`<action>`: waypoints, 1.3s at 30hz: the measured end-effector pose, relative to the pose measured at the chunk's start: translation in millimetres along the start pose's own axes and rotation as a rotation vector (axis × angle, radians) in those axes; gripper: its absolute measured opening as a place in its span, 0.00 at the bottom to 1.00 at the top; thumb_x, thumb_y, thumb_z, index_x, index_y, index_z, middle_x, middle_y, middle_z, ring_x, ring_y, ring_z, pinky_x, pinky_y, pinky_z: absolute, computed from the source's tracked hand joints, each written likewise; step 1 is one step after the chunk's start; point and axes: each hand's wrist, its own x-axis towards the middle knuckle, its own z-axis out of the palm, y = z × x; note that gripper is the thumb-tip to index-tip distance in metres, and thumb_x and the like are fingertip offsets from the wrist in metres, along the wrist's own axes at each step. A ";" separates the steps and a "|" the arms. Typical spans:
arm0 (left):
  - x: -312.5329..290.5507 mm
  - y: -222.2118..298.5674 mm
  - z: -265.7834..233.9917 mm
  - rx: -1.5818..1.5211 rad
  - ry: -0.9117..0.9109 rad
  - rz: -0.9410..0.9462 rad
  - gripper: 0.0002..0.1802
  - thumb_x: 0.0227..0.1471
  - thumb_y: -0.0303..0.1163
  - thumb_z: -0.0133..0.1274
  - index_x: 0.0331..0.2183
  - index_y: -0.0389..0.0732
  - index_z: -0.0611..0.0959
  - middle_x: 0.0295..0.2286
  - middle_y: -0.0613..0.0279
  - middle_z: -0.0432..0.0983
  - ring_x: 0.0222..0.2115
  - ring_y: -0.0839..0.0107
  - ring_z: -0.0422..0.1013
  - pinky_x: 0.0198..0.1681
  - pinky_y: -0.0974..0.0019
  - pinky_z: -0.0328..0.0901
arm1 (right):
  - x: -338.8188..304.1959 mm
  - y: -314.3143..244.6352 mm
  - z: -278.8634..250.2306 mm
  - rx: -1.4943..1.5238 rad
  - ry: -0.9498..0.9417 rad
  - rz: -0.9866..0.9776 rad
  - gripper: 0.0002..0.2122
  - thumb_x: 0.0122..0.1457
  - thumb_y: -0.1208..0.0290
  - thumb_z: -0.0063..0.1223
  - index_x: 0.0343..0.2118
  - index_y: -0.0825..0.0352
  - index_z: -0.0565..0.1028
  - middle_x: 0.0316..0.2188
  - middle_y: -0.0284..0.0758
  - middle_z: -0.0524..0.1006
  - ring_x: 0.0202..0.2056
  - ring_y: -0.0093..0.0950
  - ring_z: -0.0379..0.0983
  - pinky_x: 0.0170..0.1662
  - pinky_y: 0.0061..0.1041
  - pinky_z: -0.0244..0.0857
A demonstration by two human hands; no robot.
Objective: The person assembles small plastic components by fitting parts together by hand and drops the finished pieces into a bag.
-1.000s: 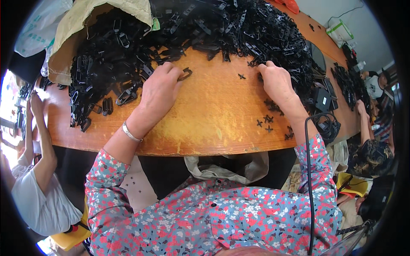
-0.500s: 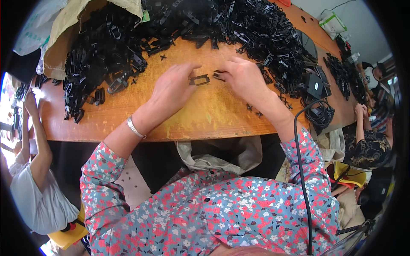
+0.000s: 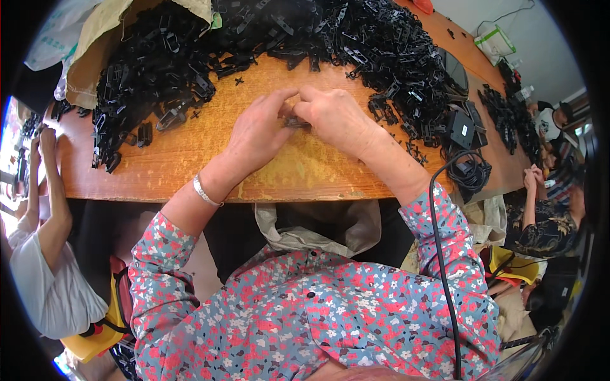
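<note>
Now both hands meet at mid-table: left hand (image 3: 257,130) and right hand (image 3: 337,114) touch fingertip to fingertip, pinched closed on a small black plastic clip piece (image 3: 296,122) just above the worn orange wooden tabletop (image 3: 190,159). A second ago they were well apart, each at the heap of black plastic clips (image 3: 305,32). Judgement: picking has finished and joining is under way.

This was a small assembly workshop. Beyond the fingers (image 3: 289,101) a great heap of small black plastic parts (image 3: 356,38) covered the far side of a worn orange-brown wooden surface (image 3: 190,159). Other people sat along it to either side: one in a white sleeve (image 3: 44,279), another working at a smaller black pile (image 3: 508,114).
</note>
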 end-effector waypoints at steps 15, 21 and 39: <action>1.5 -2.8 -8.3 0.002 0.007 0.023 0.37 0.46 0.20 0.65 0.59 0.41 0.74 0.41 0.52 0.80 0.44 0.55 0.77 0.49 0.57 0.71 | 5.7 18.6 25.1 0.101 -0.070 0.071 0.07 0.53 0.73 0.68 0.31 0.65 0.79 0.32 0.39 0.79 0.35 0.45 0.79 0.38 0.43 0.73; -1.0 -5.4 -6.3 -0.110 0.016 0.002 0.20 0.56 0.27 0.62 0.50 0.36 0.80 0.35 0.59 0.81 0.36 0.68 0.77 0.40 0.65 0.71 | -12.9 -3.9 15.7 0.076 0.000 0.146 0.06 0.58 0.71 0.62 0.34 0.67 0.79 0.31 0.44 0.79 0.33 0.46 0.80 0.35 0.42 0.74; 11.5 10.7 -40.0 -0.243 -0.105 -0.045 0.09 0.61 0.31 0.58 0.40 0.37 0.85 0.34 0.57 0.79 0.38 0.67 0.75 0.40 0.64 0.70 | -47.8 -22.9 8.9 1.863 -0.068 0.843 0.17 0.72 0.59 0.52 0.47 0.71 0.78 0.33 0.38 0.82 0.28 0.23 0.80 0.33 0.24 0.76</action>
